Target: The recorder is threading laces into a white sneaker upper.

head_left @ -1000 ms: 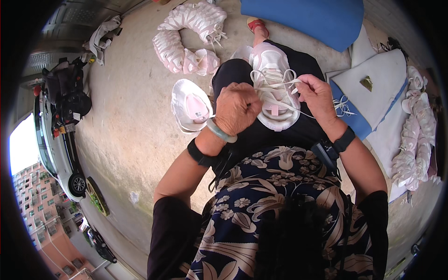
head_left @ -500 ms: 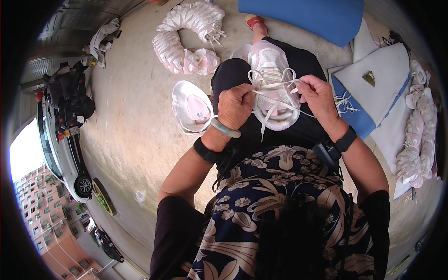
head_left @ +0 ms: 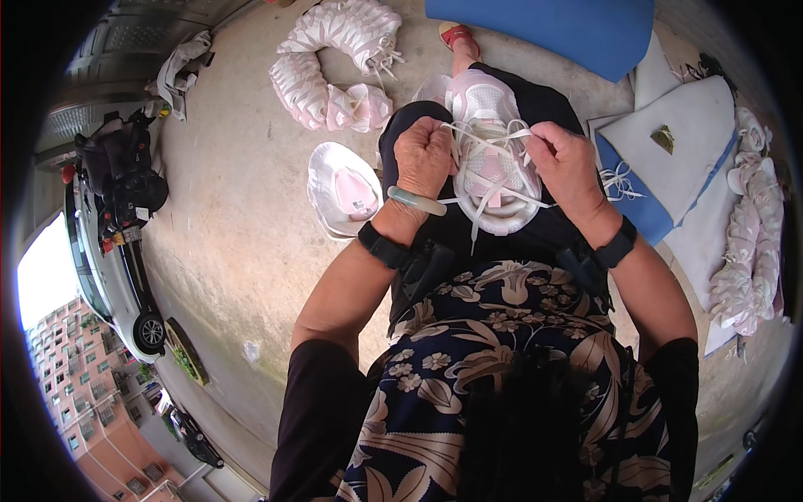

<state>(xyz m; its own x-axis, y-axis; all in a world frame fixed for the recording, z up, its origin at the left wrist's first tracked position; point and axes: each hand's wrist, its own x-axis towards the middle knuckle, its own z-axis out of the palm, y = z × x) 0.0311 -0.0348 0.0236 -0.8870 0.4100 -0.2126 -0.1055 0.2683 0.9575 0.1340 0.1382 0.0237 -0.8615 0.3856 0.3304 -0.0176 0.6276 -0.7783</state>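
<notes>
A white and pale pink sneaker (head_left: 487,105) rests on my lap, its toe pointing away from me. White shoelaces (head_left: 490,140) cross over its tongue, with loose ends trailing over the heel opening. At the sneaker's left side my left hand (head_left: 423,156) is closed, pinching a lace between thumb and fingers. On the other side my right hand (head_left: 565,163) pinches another stretch of lace. Both lace parts are drawn out sideways above the upper. My left wrist wears a pale bangle (head_left: 417,202) and a black strap.
On the floor to the left lies a white and pink shoe upper (head_left: 345,192). Beyond it curves a row of nested uppers (head_left: 305,79); another stack (head_left: 747,243) lies far right. Grey and blue sheets (head_left: 669,142) spread at right, and a blue roll (head_left: 544,33) is ahead.
Both hands have moved slightly forward toward the toe. The laces between them are now pulled outward, and the wide loops seen before have drawn smaller.
</notes>
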